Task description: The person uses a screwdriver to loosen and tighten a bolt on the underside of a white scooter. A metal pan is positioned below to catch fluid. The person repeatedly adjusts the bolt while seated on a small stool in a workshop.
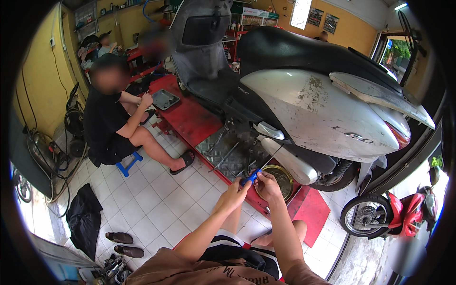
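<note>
My left hand point(234, 194) and my right hand point(269, 185) come together over the edge of a red lift platform point(190, 124). Both are closed around a blue handle point(251, 177), which looks like a screwdriver's. A thin metal shaft seems to run from it up and right, toward the silver exhaust cover point(289, 161) of a scooter point(278, 102). Whether its tip touches the scooter I cannot tell. Just beyond my hands, several metal tools point(226, 156) lie on the platform's checkered metal plate. A round brass-coloured pan point(284, 176) sits below the exhaust, partly hidden by my right hand.
At the left a person in black point(105, 107) sits on a blue stool point(128, 164), a hand at a grey tray point(165, 99) on the platform. A red motorbike point(403, 213) stands at the right. Brown shoes point(124, 243) and a black cloth point(84, 213) lie on the tiles.
</note>
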{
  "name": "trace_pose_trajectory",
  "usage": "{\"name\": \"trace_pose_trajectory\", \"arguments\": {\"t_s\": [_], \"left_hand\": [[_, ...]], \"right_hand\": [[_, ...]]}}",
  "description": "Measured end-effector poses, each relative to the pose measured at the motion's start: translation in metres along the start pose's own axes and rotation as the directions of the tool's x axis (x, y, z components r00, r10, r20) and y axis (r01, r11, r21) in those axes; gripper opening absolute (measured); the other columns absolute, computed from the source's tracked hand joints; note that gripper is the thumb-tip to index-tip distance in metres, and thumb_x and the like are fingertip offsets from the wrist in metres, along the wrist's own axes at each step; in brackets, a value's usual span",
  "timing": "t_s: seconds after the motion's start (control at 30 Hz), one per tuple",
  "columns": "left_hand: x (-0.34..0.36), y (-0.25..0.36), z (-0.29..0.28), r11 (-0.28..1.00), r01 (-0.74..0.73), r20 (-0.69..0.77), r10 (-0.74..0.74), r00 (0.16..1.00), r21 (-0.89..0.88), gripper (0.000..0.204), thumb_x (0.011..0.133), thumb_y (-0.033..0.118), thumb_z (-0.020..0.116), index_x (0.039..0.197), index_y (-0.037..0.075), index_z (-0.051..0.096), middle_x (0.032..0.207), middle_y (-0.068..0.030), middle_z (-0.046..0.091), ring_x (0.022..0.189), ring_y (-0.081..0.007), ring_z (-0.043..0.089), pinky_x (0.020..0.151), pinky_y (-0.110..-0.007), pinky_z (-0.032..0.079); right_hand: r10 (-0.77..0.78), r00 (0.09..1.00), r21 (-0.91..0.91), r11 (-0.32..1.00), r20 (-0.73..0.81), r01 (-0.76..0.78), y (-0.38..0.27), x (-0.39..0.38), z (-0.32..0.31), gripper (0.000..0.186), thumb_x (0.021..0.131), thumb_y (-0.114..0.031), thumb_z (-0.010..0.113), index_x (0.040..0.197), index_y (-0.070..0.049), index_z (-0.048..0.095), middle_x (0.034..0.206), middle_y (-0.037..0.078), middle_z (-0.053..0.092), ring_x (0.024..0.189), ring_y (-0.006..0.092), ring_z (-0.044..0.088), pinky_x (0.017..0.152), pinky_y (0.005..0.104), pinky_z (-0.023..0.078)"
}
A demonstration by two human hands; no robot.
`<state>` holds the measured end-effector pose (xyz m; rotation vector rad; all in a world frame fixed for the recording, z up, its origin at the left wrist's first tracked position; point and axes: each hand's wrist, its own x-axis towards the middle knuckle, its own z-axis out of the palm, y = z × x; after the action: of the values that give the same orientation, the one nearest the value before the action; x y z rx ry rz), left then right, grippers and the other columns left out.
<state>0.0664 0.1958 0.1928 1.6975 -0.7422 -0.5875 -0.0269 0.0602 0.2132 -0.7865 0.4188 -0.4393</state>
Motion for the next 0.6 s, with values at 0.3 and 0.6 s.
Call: {"name": "trace_pose_trajectory", "arguments": {"t_s": [0.3, 0.6], "left_hand": [[-0.013, 0.027, -0.008, 0.968, -0.235, -0.143, 0.245, 0.959, 0.086, 0.030, 0.083, 0.018, 0.072, 0.097, -0.003, 0.056, 0.065, -0.0056, 0.059, 0.056, -0.0116, 0.054, 0.053, -0.026, 0.044], [-0.001, 0.017, -0.011, 0.942, 0.202, 0.071, -0.190, 0.979, -0.267, 0.056, 0.100, 0.044, 0.041, 0.073, -0.001, 0.059, 0.054, -0.0051, 0.055, 0.046, -0.0125, 0.054, 0.044, -0.028, 0.043]], "right_hand": [[-0.005, 1.000, 0.024, 1.000, -0.024, 0.005, 0.002, 0.002, 0.001, 0.015, 0.094, -0.012, 0.056, 0.101, 0.000, 0.062, 0.080, 0.001, 0.061, 0.069, 0.0093, 0.055, 0.064, 0.0232, 0.047], [-0.022, 1.000, 0.030, 0.999, 0.004, 0.022, 0.004, -0.004, 0.019, 0.013, 0.094, -0.007, 0.054, 0.103, 0.000, 0.060, 0.083, 0.002, 0.061, 0.068, 0.0092, 0.056, 0.065, 0.0224, 0.048]]}}
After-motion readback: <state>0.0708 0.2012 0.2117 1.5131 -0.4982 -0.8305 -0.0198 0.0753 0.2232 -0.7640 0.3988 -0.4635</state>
